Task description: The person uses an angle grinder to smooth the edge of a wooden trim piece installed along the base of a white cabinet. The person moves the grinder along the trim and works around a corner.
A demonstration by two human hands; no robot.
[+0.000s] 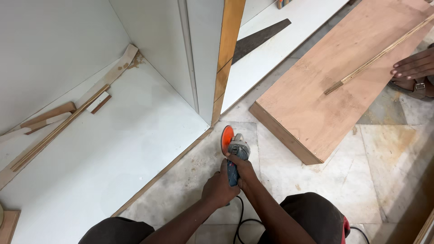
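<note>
Both hands clench around one tool: the left hand (pixel 219 186) wraps the rear of the angle grinder (pixel 234 153), and the right hand (pixel 242 166) closes over its body just behind the head, each grip tight on the tool. Its orange disc (pixel 227 138) stands on edge just above the stone floor (pixel 289 180), close to the bottom corner of the white cabinet (pixel 113 149) and its upright wood-edged panel (pixel 224 63). A black cord (pixel 239 217) trails back between the person's knees. Inside the open cabinet lie several wood strips (pixel 54 131) and offcuts along its far corner. To the right a brown plywood board (pixel 334 86) rests on the floor with a thin batten (pixel 379 55) across it; another person's hand (pixel 413 67) touches the batten's end. A handsaw (pixel 260 39) lies on a white panel beyond.
</note>
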